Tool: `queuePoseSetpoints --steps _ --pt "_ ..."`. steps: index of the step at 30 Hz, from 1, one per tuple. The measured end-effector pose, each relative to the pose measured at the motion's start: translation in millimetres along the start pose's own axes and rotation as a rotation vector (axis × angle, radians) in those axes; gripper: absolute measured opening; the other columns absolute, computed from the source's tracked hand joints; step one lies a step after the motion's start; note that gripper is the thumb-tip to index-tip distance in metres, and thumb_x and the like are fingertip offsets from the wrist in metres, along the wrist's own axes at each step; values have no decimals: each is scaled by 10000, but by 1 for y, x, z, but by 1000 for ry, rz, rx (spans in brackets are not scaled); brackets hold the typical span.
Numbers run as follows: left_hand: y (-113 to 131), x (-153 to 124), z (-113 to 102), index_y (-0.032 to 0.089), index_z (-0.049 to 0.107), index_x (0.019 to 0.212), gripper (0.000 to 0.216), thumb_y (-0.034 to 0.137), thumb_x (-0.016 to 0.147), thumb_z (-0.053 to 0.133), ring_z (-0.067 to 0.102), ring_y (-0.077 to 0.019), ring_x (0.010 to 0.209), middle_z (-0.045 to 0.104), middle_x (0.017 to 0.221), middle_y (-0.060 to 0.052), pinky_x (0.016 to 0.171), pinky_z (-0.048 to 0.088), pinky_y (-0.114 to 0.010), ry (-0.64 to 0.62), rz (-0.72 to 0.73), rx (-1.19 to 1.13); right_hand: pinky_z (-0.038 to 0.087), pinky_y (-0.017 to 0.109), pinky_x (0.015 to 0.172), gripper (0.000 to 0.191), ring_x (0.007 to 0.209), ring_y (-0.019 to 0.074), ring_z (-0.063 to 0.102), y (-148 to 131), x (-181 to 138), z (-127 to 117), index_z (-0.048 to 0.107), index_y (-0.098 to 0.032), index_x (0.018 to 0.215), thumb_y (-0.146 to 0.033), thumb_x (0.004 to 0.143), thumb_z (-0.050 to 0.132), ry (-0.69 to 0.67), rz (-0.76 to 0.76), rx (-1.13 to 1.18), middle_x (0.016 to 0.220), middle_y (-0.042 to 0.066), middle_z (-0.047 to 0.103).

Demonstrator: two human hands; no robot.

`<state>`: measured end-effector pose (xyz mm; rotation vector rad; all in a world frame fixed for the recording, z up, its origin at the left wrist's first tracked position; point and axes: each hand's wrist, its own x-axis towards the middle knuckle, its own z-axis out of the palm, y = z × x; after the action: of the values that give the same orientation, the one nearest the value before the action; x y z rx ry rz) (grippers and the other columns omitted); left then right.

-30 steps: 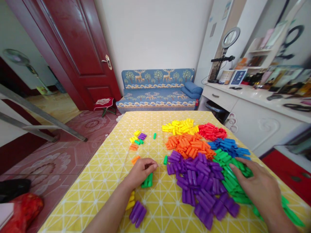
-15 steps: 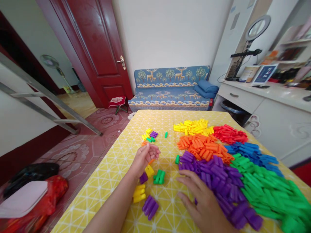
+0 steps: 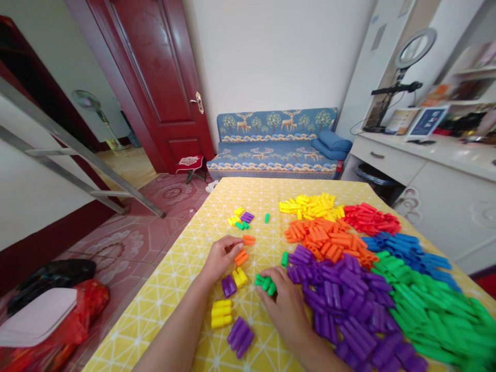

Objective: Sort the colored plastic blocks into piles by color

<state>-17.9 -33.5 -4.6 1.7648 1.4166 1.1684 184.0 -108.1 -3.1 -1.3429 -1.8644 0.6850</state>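
My left hand (image 3: 221, 258) is closed, its fingertips pinching the end of an orange plastic tube piece (image 3: 249, 240). Just below it lie more orange tubes (image 3: 241, 258). My right hand (image 3: 284, 299) curls its thumb and fingers round a small block of green plastic tubes (image 3: 265, 284) on the table. Between my forearms sit purple tubes (image 3: 228, 285), yellow tubes (image 3: 240, 277), a yellow block (image 3: 221, 314) and a purple block (image 3: 241, 337). Beyond my left hand there is a small cluster of yellow, purple and green tubes (image 3: 246, 217).
Loose tubes are heaped by colour on the right of the table: purple (image 3: 349, 294), green (image 3: 434, 305), orange (image 3: 329, 237), yellow (image 3: 310, 206), red (image 3: 370, 219) and blue (image 3: 406, 248). Single green tubes (image 3: 284, 259) lie apart. A patterned sofa (image 3: 275, 152) stands behind the yellow-covered table (image 3: 186, 289).
My right hand has moved left and closed round the green block. My left hand has closed from a looser pose, and an orange tube has shifted right and nearer at its fingertips.
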Motion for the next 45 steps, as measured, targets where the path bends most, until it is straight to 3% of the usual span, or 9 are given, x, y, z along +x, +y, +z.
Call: queuePoseSetpoints --steps 8,12,17,22,26,31,35,38,45 --pt "32 -15 13 159 695 1061 447 379 680 775 642 -194 808 704 952 -86 730 492 -271 -500 -100 -336 487 385 881 245 996 230 596 15 4 2 602 -199 1047 -232 814 532 122 68 288 1032 81 647" --pt "34 -16 22 141 684 1045 429 324 670 785 622 -160 733 697 864 -58 672 494 -245 -478 -114 -323 491 386 904 321 1072 233 586 17 1 6 596 -196 1117 -196 808 512 96 72 337 1150 93 627" --pt "29 -14 25 119 677 966 307 340 754 707 604 -138 683 682 806 -53 645 485 -236 -447 -127 -317 541 311 732 310 873 186 650 13 1 1 602 -205 1152 -288 888 462 68 107 462 1104 84 658" --pt "23 -15 25 126 667 928 264 315 749 706 584 -124 647 670 789 -37 617 471 -221 -447 -132 -300 481 305 872 243 996 183 607 2 -1 -6 672 -221 1049 -239 871 508 109 -12 325 1042 60 667" --pt "23 -15 27 124 667 889 218 298 760 690 582 -132 682 661 774 -36 644 466 -223 -437 -98 -270 484 278 843 251 959 168 614 -11 -11 -8 686 -224 963 -115 795 536 35 -48 267 980 42 669" --pt "21 -14 26 117 668 886 218 294 761 693 592 -151 718 665 787 -50 690 467 -249 -433 -94 -249 486 310 881 170 983 177 616 -2 -18 -64 628 -219 938 -148 801 559 127 -122 174 1026 48 665" --pt "18 -14 27 130 664 910 232 322 781 679 590 -147 691 667 787 -47 661 463 -244 -433 -115 -256 454 392 921 157 1015 219 604 53 -25 -143 625 -234 969 -291 830 581 422 -174 -257 1065 63 660" --pt "17 -14 27 134 666 921 242 334 785 675 584 -141 676 668 785 -42 644 457 -238 -431 -121 -243 439 428 889 212 950 242 615 100 -34 -187 630 -225 948 -386 832 556 512 -186 -605 1007 66 679" --pt "22 -13 27 121 673 919 254 333 778 678 596 -161 731 675 815 -61 681 462 -250 -418 -111 -197 407 449 864 278 928 260 589 137 -45 -208 663 -263 880 -473 850 483 562 -161 -843 991 37 695"
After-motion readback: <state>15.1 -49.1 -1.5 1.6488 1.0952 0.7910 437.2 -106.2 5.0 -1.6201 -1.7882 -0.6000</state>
